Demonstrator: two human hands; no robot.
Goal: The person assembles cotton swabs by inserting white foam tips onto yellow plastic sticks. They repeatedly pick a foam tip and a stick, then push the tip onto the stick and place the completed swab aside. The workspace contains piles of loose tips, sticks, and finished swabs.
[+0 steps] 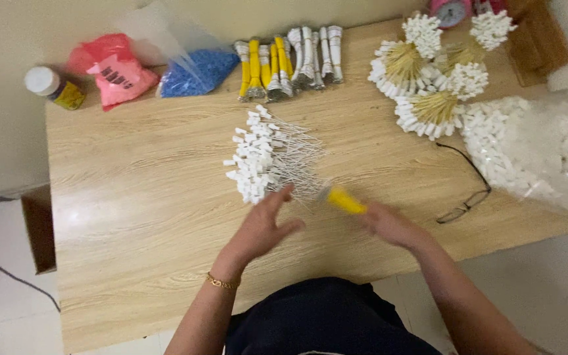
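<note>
Head view is showing the right hand (389,223) gripping a yellow handle (346,200) while the left hand (264,227), fingers spread, is touching the fanned white-tipped wires (264,158) on the table (133,210).

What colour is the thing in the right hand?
Yellow; the roll in the right hand shows in the head view.

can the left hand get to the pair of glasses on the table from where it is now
Probably not easily. The left hand rests by the fan of white-tipped wires, while the glasses lie far right, beyond the right hand and its yellow-handled tool, which block the way.
</note>
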